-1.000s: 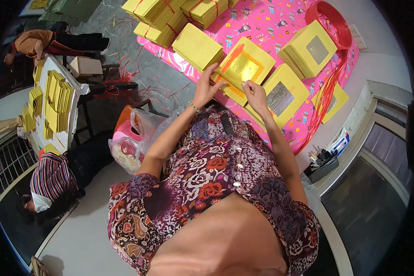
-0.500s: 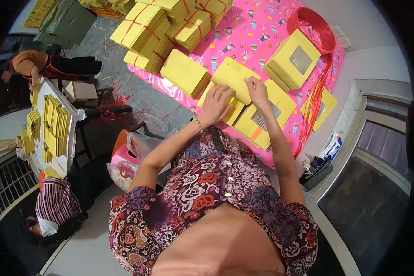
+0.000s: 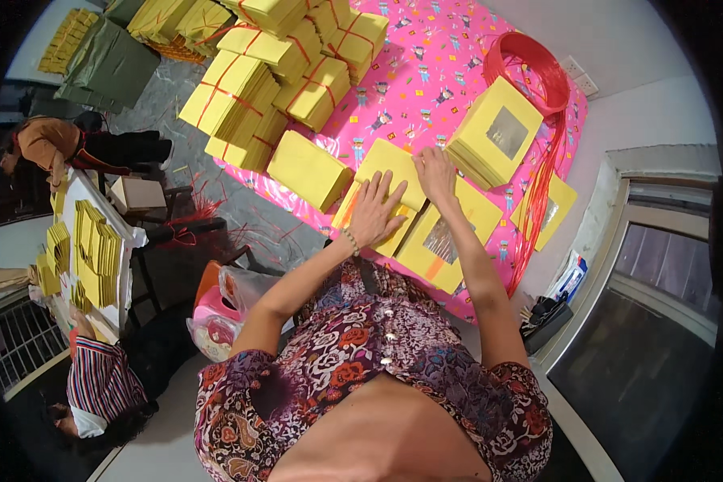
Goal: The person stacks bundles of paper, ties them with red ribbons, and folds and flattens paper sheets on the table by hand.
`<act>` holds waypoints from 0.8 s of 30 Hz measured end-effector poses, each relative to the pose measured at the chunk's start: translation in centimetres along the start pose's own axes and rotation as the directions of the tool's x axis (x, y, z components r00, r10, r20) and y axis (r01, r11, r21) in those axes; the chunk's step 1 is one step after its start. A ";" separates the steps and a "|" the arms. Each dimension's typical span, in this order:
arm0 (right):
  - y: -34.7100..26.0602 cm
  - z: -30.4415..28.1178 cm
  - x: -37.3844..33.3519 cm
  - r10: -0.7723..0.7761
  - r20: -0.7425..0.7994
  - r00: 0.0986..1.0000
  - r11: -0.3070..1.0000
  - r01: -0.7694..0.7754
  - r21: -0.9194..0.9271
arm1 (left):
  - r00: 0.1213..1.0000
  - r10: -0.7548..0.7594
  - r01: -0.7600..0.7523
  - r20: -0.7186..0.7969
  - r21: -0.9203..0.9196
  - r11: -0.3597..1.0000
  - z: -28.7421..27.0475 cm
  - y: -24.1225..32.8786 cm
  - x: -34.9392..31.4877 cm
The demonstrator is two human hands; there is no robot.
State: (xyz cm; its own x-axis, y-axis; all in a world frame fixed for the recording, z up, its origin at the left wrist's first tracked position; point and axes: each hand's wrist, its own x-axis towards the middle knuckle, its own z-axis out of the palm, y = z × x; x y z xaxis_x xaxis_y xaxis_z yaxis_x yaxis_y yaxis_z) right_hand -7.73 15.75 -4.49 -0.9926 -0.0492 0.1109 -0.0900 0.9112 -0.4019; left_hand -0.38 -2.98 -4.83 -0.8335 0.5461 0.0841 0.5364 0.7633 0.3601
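Observation:
My left hand (image 3: pixel 375 210) lies flat with fingers spread on a yellow paper envelope (image 3: pixel 387 161), which rests on a low stack near the front edge of a pink patterned cover. At the envelope's right edge, my right hand (image 3: pixel 437 177) has its fingers bent and close together, apparently gripping the edge; the thumb is hard to make out. Under my right wrist, another stack of yellow envelopes (image 3: pixel 475 215) shows a grey printed patch. A plain yellow stack (image 3: pixel 310 170) lies left of my hands, and a taller one (image 3: pixel 496 128) with a grey patch stands to the right.
Bundles tied with red strips (image 3: pixel 241 92) are piled at the far left. A red coil of strip (image 3: pixel 528 68) trails down the right side. Two people work at a white table (image 3: pixel 122 297) holding more yellow stacks. A pink item in a clear bag (image 3: pixel 218 315) sits left of me.
The envelope under my hands now lies lower and flatter. My right hand has moved slightly left and away from me, and my left hand presses flat. The whole view has shifted slightly.

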 end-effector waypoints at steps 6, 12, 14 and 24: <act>0.6 1.6 0.6 -0.007 0.084 0.996 0.980 -0.010 0.201 | 1.000 0.002 -0.002 -0.009 -0.021 1.000 0.2 0.2 0.3; -0.1 1.5 0.6 0.016 0.082 0.996 0.978 -0.032 0.206 | 1.000 0.003 -0.003 -0.003 -0.001 1.000 0.3 0.0 0.4; 0.0 1.6 0.6 0.010 0.078 0.997 0.977 -0.026 0.213 | 1.000 -0.001 0.001 -0.009 -0.004 1.000 0.3 0.1 0.3; -1.0 1.1 -1.5 -0.056 -0.035 0.998 0.997 0.058 0.058 | 1.000 -0.005 0.005 0.017 -0.021 1.000 1.1 0.3 0.3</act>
State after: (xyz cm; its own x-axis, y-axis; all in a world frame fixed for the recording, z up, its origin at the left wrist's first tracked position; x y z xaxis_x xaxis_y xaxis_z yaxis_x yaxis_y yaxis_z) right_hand -6.24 14.45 -5.31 -0.9825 -0.0862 0.1650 -0.1523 0.8816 -0.4468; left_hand -0.32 -2.22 -5.75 -0.8336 0.5484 0.0662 0.5292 0.7586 0.3801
